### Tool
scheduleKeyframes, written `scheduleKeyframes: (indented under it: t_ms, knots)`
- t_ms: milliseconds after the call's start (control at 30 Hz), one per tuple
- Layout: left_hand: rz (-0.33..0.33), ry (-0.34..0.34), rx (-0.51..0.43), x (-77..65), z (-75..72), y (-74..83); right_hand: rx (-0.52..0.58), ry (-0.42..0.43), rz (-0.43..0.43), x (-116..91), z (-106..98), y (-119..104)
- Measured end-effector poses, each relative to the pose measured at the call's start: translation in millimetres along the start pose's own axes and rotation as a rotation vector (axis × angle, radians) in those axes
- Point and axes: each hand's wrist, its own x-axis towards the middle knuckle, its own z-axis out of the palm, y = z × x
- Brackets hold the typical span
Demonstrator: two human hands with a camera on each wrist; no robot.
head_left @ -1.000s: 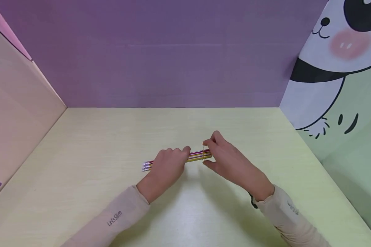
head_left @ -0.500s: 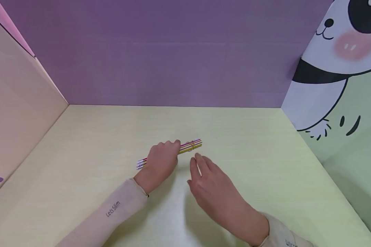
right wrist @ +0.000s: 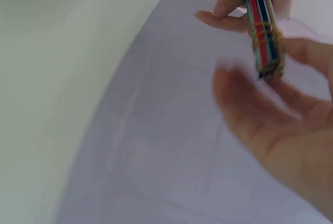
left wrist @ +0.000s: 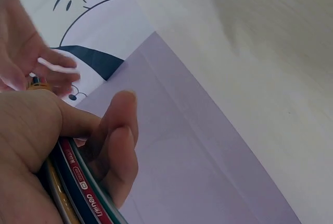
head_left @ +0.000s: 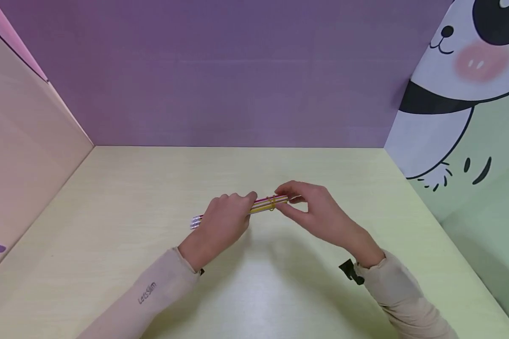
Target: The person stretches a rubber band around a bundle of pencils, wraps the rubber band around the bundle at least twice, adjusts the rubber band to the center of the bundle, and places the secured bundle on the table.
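Note:
My left hand (head_left: 222,223) grips a bundle of pencils (head_left: 260,206) around its middle, held above the table. Their white ends stick out to the left of the fist. In the left wrist view, a red pencil (left wrist: 83,185) with printed lettering lies among dark and yellow ones. A yellowish rubber band (right wrist: 264,32) is wound in several loops around the bundle near its free right end. Around that end my right hand (head_left: 322,214) is spread, thumb below and fingers above. The right wrist view shows its thumb and fingers parted, with fingertips right beside the band.
Both hands are over a pale wooden table (head_left: 152,179). A purple panel (head_left: 237,75) closes off the back, a pinkish panel (head_left: 29,141) the left side, and a green panel with a panda drawing (head_left: 483,197) the right.
My right hand drew back toward me from the pencils' end, then returned to it. The band, stretched toward the right fingers a second ago, now lies around the bundle. The left hand keeps its grip.

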Motion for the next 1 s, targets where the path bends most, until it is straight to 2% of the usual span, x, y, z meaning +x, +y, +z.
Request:
scheduleKeyframes:
  t_ms: [67, 200, 300, 400, 533, 667, 833, 1000]
  knots:
    - [0.013, 0.003, 0.010, -1.2, -1.6, 1.8, 0.162, -0.058, 0.069, 1.6, -3.0, 5.2]
    - [0.031, -0.003, 0.029, -4.9, -4.8, 6.7, 0.415, -0.123, 0.177, 2.5, -0.9, 8.8]
    - [0.056, -0.029, 0.012, -8.7, -6.8, 12.2, 0.519, -0.192, 0.220, 3.2, 7.7, 6.1]
    - [0.067, -0.039, -0.015, -9.5, -7.4, 16.4, 0.517, -0.225, 0.226, 3.2, 14.0, 1.5]
    - [0.060, -0.039, -0.024, -7.2, -9.3, 16.5, 0.492, -0.195, 0.228, 1.8, 11.0, 0.2]
    - [0.054, -0.048, -0.034, -4.6, -16.5, 9.6, 0.512, -0.170, 0.247, 1.8, -1.9, 4.7]
    - [0.017, -0.026, -0.078, 0.8, -24.7, -4.4, 0.524, -0.113, 0.262, 1.6, -22.2, 15.1]
    - [0.040, -0.015, -0.059, 2.4, -26.2, -13.9, 0.487, -0.098, 0.246, 1.5, -35.1, 20.6]
